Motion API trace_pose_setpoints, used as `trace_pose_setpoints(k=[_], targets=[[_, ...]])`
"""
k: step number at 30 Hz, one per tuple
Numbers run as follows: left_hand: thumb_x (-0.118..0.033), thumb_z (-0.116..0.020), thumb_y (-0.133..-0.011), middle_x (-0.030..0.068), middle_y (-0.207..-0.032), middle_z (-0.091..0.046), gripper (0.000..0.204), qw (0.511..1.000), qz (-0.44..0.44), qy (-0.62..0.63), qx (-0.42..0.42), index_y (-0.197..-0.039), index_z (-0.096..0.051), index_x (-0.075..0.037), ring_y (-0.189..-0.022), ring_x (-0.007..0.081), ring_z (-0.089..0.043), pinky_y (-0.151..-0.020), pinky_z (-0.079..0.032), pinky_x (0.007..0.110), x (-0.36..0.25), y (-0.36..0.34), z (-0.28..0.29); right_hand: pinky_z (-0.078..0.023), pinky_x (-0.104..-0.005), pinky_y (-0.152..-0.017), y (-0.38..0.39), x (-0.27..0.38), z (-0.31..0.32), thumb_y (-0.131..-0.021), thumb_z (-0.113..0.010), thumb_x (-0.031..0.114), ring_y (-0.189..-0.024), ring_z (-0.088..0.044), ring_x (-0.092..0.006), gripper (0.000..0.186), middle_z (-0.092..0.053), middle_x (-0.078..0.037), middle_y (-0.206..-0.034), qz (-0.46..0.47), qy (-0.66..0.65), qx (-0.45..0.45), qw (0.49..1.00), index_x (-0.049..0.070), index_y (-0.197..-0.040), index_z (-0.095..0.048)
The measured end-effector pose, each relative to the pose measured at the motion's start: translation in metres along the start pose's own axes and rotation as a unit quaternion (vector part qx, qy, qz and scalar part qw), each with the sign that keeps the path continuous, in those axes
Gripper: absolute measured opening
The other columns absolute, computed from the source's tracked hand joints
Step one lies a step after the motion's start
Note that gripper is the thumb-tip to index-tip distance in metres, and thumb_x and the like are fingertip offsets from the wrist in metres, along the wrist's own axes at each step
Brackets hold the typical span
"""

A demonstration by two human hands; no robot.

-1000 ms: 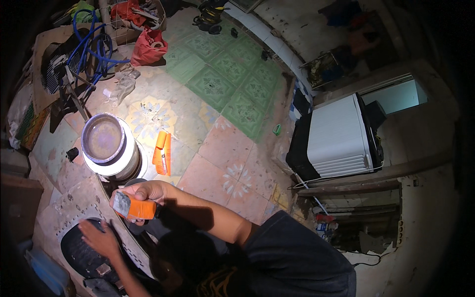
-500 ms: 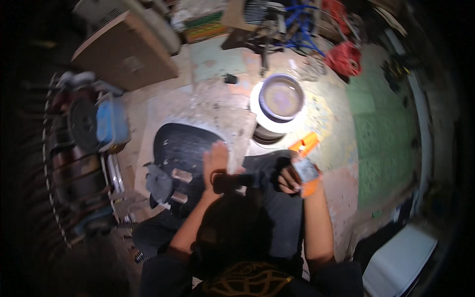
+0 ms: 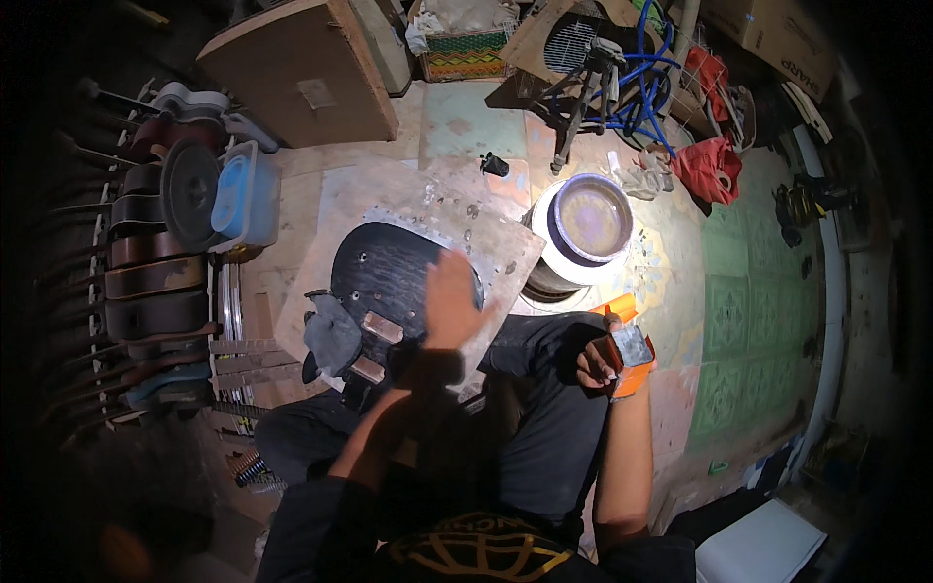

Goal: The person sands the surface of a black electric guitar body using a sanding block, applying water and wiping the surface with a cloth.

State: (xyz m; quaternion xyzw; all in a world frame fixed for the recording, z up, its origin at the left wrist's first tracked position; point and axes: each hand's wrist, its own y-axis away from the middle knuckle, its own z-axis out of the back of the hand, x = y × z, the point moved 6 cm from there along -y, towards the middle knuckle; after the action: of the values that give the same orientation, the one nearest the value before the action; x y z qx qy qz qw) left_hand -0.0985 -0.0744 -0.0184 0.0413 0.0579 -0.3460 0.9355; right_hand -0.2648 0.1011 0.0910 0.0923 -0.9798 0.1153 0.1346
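Observation:
My left hand [image 3: 449,301] is open, fingers stretched over the right half of a dark wooden guitar body [image 3: 394,282] on a pale board [image 3: 510,243]; motion blurs it, so whether it touches the surface is hard to tell. The body has pale rectangular recesses and a crumpled grey cloth [image 3: 330,335] at its left. My right hand [image 3: 607,358] is closed on an orange block [image 3: 632,379] with a grey dusty face, held beside my leg. Just beyond it lies another orange piece [image 3: 617,306] near a purple basin [image 3: 591,219] atop stacked white containers.
Many guitars [image 3: 155,309] line a rack at left, beside a translucent blue tub [image 3: 243,199]. A large brown panel [image 3: 292,68] leans behind. Blue hose [image 3: 651,87], a red bag [image 3: 708,170] and metal tools fill the back. A white appliance [image 3: 763,544] stands at lower right.
The view has swung round, bringing the guitar rack into sight at left. My left hand has shifted over the dark body; my right hand still grips the orange block.

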Motion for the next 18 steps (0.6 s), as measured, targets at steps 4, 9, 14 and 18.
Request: trace_pose_setpoints(k=[4, 9, 14, 18], targets=[[-0.072, -0.055, -0.088, 0.0252, -0.163, -0.030, 0.107, 0.993, -0.037, 0.106, -0.022, -0.155, -0.030, 0.007, -0.154, 0.0366, -0.024, -0.124, -0.015, 0.054, -0.013, 0.026, 0.009, -0.041, -0.0325, -0.064, 0.001, -0.001, -0.002, -0.076, -0.087, 0.049, -0.072, -0.052, -0.0183, 0.076, -0.065, -0.010, -0.087, -0.010, 0.002, -0.007, 1.000, 0.028, -0.139, -0.050], [-0.072, -0.049, -0.092, 0.0247, -0.163, -0.029, 0.102, 0.987, 0.129, 0.042, -0.085, -0.155, -0.032, 0.007, -0.155, 0.0349, -0.022, -0.125, -0.015, 0.052, 0.118, -0.024, 0.012, -0.041, -0.0317, -0.066, 0.004, -0.001, -0.001, -0.076, -0.088, 0.050, -0.072, -0.052, -0.0168, 0.076, -0.065, -0.006, -0.085, -0.006, -0.005, -0.035, 0.999, 0.029, -0.139, -0.051], [-0.061, -0.048, -0.097, 0.0231, -0.163, -0.031, 0.090, 0.968, 0.234, -0.001, -0.088, -0.155, -0.032, 0.007, -0.155, 0.0349, -0.022, -0.124, -0.016, 0.053, 0.157, -0.031, 0.018, -0.041, -0.0322, -0.065, -0.005, -0.005, -0.002, -0.076, -0.088, 0.050, -0.073, -0.055, -0.0165, 0.076, -0.064, -0.006, -0.084, -0.013, -0.011, -0.017, 1.000, 0.029, -0.139, -0.051], [-0.064, -0.051, -0.094, 0.0224, -0.162, -0.033, 0.094, 0.998, -0.032, 0.030, -0.032, -0.154, -0.034, 0.006, -0.154, 0.0350, -0.024, -0.124, -0.018, 0.053, 0.026, -0.002, 0.011, -0.040, -0.0324, -0.065, 0.005, 0.003, -0.002, -0.076, -0.088, 0.050, -0.073, -0.055, -0.0170, 0.076, -0.064, -0.007, -0.083, -0.014, 0.010, -0.049, 0.999, 0.029, -0.138, -0.051]])
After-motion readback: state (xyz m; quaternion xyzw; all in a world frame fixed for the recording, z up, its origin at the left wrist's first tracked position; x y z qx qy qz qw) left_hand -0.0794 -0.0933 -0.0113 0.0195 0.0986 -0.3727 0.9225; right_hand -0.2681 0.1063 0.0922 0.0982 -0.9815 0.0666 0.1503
